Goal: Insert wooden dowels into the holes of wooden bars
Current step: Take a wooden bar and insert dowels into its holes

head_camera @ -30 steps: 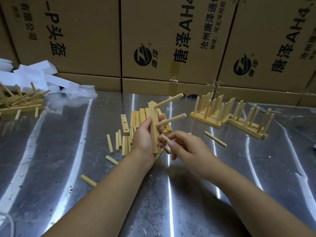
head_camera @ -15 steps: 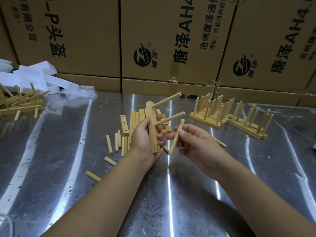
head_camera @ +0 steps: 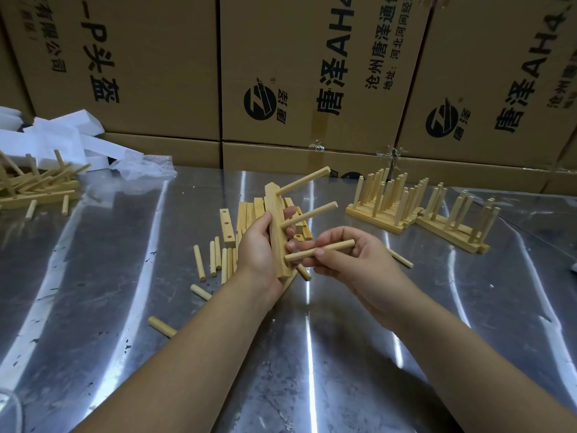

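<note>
Dowel [head_camera: 320, 254] now at bar [head_camera: 276, 232]; boxes [head_camera: 312, 73] "AH".

Cardboard boxes [head_camera: 312, 67] stacked as a wall along the far edge, brown w/ black Chinese print & a round black logo [head_camera: 259, 100] on the middle one; a 2nd logo [head_camera: 441, 119] on the box at right. Lower row of boxes [head_camera: 281, 157] sits behind the tabletop [head_camera: 93, 276], which is shiny metal w/ bright glare streaks. Far left: white foam blocks [head_camera: 65, 135] piled loosely, crumpled clear plastic wrap [head_camera: 143, 168] just beside them. Clear tape tufts [head_camera: 394, 151] at box seams.
</note>
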